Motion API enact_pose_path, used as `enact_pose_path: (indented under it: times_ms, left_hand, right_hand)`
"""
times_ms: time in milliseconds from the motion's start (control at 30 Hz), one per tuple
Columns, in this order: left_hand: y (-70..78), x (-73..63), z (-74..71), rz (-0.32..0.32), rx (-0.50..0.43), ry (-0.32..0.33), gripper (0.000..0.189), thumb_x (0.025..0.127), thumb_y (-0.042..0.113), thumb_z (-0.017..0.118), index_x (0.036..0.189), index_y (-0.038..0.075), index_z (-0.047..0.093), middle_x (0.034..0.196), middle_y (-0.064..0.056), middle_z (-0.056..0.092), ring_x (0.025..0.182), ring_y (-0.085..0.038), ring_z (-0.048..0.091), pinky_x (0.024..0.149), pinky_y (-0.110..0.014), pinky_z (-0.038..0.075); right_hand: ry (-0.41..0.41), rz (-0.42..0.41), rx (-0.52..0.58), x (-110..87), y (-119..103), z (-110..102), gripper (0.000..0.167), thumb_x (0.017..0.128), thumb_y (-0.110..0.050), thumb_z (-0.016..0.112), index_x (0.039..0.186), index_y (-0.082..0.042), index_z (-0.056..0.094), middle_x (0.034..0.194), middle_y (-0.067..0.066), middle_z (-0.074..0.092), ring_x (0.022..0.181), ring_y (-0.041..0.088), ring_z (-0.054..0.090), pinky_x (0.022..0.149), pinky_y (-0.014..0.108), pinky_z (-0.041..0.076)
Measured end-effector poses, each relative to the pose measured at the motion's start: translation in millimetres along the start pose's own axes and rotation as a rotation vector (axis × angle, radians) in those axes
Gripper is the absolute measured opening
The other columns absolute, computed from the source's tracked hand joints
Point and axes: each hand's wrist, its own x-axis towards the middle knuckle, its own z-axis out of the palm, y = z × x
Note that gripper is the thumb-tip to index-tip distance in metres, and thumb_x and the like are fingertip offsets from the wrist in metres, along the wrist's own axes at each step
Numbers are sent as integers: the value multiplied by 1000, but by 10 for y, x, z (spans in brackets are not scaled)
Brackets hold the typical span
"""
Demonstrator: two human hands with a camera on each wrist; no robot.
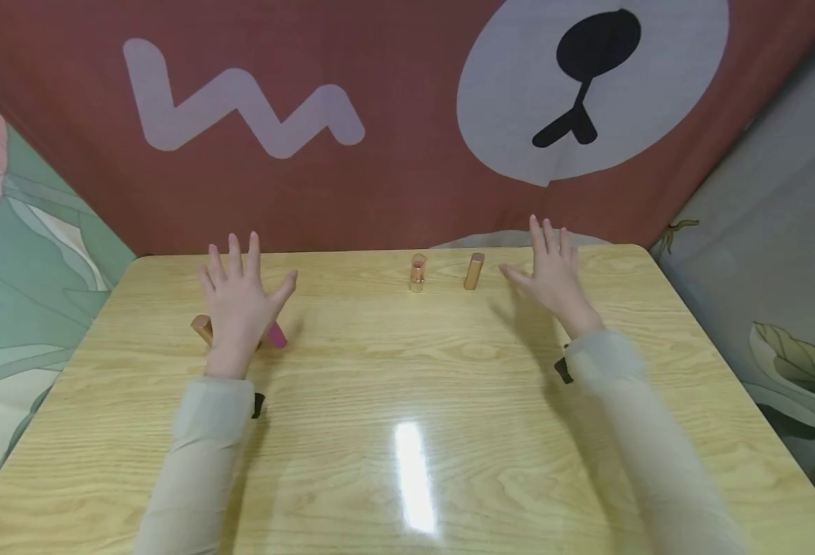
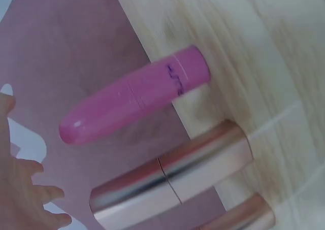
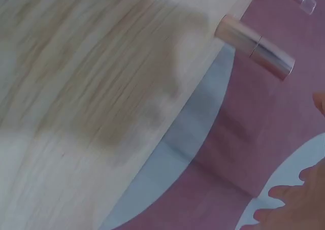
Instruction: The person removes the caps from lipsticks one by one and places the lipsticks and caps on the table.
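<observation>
My left hand (image 1: 236, 308) is raised over the left side of the table with fingers spread, holding nothing. It partly covers a pink lipstick tube (image 1: 277, 335) and a rose-gold lipstick tube (image 1: 202, 328). In the left wrist view the pink tube (image 2: 137, 95) stands upright beside a rose-gold tube (image 2: 172, 176), and part of another rose-gold tube (image 2: 241, 215) shows at the bottom. Fingers also spread and holding nothing, my right hand (image 1: 554, 276) is nearest a standing rose-gold tube (image 1: 474, 271). Left of that stands a clear-capped lipstick (image 1: 417, 274).
The wood-patterned table (image 1: 351, 385) ends at the back against a reddish-brown cloth (image 1: 393, 185) with a bear print. Patterned cloths hang at left (image 1: 39, 285) and right (image 1: 768, 270). A bright light reflection lies on the tabletop's middle.
</observation>
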Motion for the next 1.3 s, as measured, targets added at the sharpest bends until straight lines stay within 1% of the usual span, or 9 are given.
enact_pose_path:
  times_ms: [233,333,567,667,833,1033,1200,1233,1300]
  left_hand:
    - [115,-18,-13,34,-97,38,80,94,58,39,155,14,11,159,-21,12,146,-46,5,117,-62,7]
    - [166,-27,10,59,-154,67,75,95,52,44,153,11,19,157,-22,22,145,-46,14,117,-60,13]
    - [249,-53,117,133,-320,186,57,96,37,52,143,7,43,141,-23,48,131,-43,43,110,-57,31]
    - [286,-55,155,144,-390,201,52,96,35,53,139,6,48,136,-21,55,125,-40,50,106,-54,39]
    - [341,-58,209,102,-454,89,51,96,37,51,139,7,49,133,-19,57,122,-37,53,99,-52,46]
    - [402,-78,273,42,-583,-93,51,97,36,51,140,9,46,129,-18,60,115,-36,60,92,-49,52]
    - [471,-89,351,34,-668,-175,47,96,27,56,137,7,49,125,-18,63,112,-35,62,91,-46,54]
    - [486,-89,367,38,-678,-182,46,95,25,56,136,6,50,124,-19,63,111,-35,63,91,-46,54]
    - [508,-89,396,39,-703,-206,44,95,23,57,135,5,51,123,-20,63,111,-35,63,90,-45,54]
  right_hand:
    - [-3,-30,190,91,-147,74,94,90,-33,66,154,-7,2,158,24,13,145,46,11,117,62,12]
    - [-24,-11,291,108,-195,90,90,91,-25,66,153,-3,5,156,25,21,142,45,22,116,59,20]
    - [-86,75,557,167,-215,165,78,92,-15,63,151,-2,15,148,25,38,141,37,31,117,51,26]
    - [-100,120,644,195,-231,205,72,91,-11,64,149,-1,22,146,24,41,140,37,33,116,47,30]
    - [-126,175,740,239,-253,283,65,91,-5,62,146,2,30,144,24,44,137,36,39,113,44,37]
    - [-108,138,830,286,-203,397,57,86,-10,71,136,0,47,133,22,55,125,33,53,102,36,48]
    - [-109,153,797,313,-239,439,52,86,-6,69,134,1,49,133,24,54,123,35,54,101,37,49]
    - [-121,177,756,313,-270,435,52,88,-3,65,137,3,46,137,26,50,126,39,51,104,39,47]
    - [-125,201,731,308,-301,431,51,89,-2,62,137,4,45,136,26,50,126,38,51,101,35,48]
